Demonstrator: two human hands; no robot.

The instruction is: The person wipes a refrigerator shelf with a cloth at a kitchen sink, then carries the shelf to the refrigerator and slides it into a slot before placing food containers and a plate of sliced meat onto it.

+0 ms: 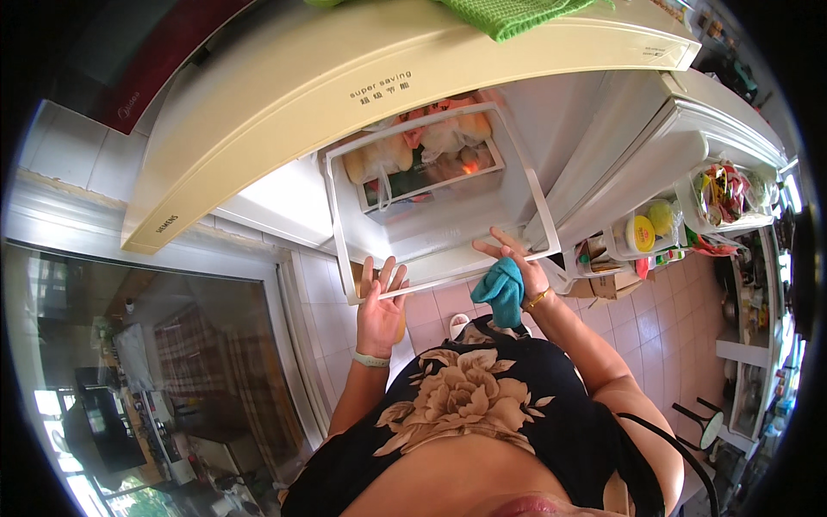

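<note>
A white-framed shelf panel [548,223], apparently clear, juts tilted out of the refrigerator compartment towards me. At its near left corner, my left hand [380,320] holds the front edge, thumb near the rim and fingers reaching past it. My right hand [531,274] is at the near right part of the same edge, fingers spread against the panel. A crumpled teal cloth [501,291] hangs from that hand, partly hiding the palm. Through the frame I see the white compartment floor [439,249] and a drawer [433,184] with plastic-bagged food [378,158] on and above it.
The cream refrigerator top [271,129] carries a green cloth [510,16]. On the right, the open door's bins hold a yellow-lidded tub [639,234] and packets [723,194]. A cardboard box [607,284] stands below. A glass sliding door [161,362] is on my left.
</note>
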